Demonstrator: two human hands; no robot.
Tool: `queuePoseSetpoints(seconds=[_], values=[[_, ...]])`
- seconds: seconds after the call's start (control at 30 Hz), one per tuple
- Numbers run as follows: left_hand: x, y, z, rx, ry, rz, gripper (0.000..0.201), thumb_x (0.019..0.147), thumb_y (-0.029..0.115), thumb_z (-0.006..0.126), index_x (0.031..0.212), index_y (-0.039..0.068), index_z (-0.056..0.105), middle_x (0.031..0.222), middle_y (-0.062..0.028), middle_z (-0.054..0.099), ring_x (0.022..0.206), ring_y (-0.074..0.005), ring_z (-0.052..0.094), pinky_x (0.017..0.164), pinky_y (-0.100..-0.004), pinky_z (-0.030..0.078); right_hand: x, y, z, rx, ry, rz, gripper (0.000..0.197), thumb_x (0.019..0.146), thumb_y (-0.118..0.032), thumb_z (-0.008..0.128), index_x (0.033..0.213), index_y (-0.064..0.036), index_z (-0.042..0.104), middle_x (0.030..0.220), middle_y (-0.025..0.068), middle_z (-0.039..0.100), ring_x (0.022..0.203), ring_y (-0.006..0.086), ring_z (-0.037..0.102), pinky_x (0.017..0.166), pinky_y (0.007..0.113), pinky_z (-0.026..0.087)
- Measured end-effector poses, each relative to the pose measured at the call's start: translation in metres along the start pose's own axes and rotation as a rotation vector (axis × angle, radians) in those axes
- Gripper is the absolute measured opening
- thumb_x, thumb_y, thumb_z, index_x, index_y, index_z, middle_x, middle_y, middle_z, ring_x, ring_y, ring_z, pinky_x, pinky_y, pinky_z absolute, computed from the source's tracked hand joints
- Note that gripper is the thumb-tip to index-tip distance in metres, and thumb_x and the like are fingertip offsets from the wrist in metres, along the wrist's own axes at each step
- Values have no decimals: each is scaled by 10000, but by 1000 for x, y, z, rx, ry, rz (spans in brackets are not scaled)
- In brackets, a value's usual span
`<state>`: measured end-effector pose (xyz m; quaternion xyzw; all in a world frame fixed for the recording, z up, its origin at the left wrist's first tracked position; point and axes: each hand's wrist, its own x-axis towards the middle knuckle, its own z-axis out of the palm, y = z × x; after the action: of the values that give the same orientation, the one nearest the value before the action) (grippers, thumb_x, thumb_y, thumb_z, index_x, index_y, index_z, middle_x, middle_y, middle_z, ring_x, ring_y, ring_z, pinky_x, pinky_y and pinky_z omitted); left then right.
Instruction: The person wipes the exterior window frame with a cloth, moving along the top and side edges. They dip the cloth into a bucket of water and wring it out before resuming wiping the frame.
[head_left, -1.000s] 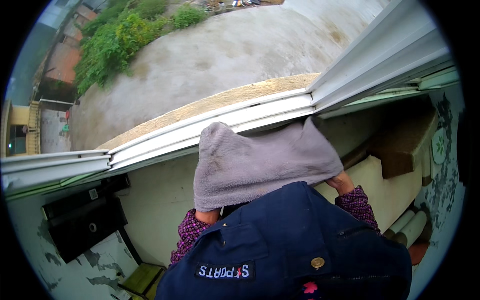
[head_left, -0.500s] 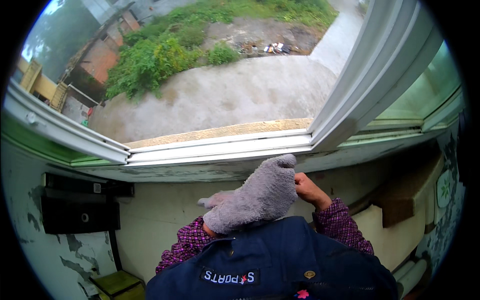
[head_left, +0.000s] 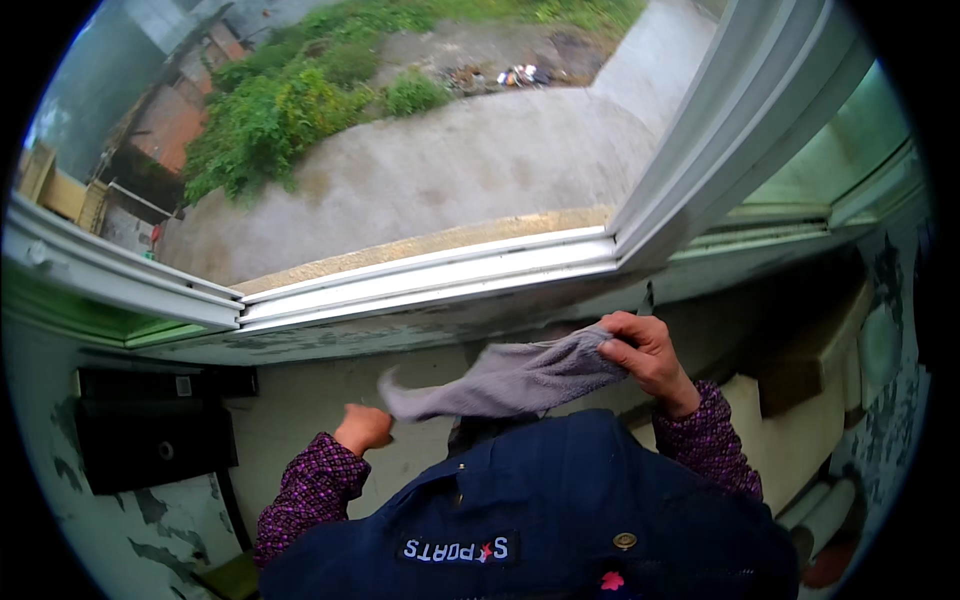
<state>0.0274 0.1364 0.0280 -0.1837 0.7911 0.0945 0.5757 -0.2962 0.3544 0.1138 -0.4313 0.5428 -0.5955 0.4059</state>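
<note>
A grey, fuzzy cloth (head_left: pixel 510 378) hangs stretched sideways in front of my chest, its left end loose and curling up. At its right end my right hand (head_left: pixel 645 350) grips it, thumb and fingers pinched over the fabric. My left hand (head_left: pixel 365 428) is closed in a loose fist just left of the cloth's free end, with a small gap between them. Nothing shows in the left hand. Above both hands runs the white window sill track (head_left: pixel 430 285), which neither hand touches.
The window stands open, with a white frame (head_left: pixel 730 130) at right and a concrete yard (head_left: pixel 450 170) outside. A black appliance (head_left: pixel 150 440) sits low at left by the peeling wall. A brown-topped ledge (head_left: pixel 815 350) lies at right.
The cloth has come off my left hand, which it covered before, and now hangs from my right hand. My left hand has moved left and is bare; the view has shifted slightly.
</note>
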Motion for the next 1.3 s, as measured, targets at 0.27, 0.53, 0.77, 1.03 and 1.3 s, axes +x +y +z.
queuePoseSetpoints(seconds=[0.27,0.53,0.77,1.03,1.3], values=[[-2,62,-122,-921,1015,1199,375,841,212,595,1172,53,521,1082,-156,562,1092,-332,493,915,-372,412,40,-8,45,-340,-240,-45,129,813,-65,617,918,10,615,758,106,601,679,217,603,594,286,444],[-21,46,-173,-837,837,1326,116,749,107,693,826,41,636,712,-85,482,680,-246,509,580,-331,411,14,0,8,-471,-105,191,165,748,-83,681,885,-7,631,743,79,599,631,187,570,582,290,438],[-65,1,-186,-615,1191,1141,185,659,68,739,822,59,653,742,-66,471,678,-213,496,571,-314,409,-14,95,17,-822,73,304,243,657,-22,667,894,-76,657,834,54,609,885,233,551,789,327,446],[-37,-48,-171,-1213,1254,505,72,853,47,597,878,-15,624,607,-29,564,520,-93,513,487,-219,388,-1,84,24,-175,808,511,90,877,-91,547,921,-17,572,663,70,617,510,144,564,462,246,411],[42,37,-208,-1042,1371,869,131,857,65,553,981,26,573,758,-129,630,663,-259,622,605,-320,479,-4,44,46,-341,885,-14,145,937,-120,481,1039,-23,447,849,121,627,708,152,617,613,225,461]])
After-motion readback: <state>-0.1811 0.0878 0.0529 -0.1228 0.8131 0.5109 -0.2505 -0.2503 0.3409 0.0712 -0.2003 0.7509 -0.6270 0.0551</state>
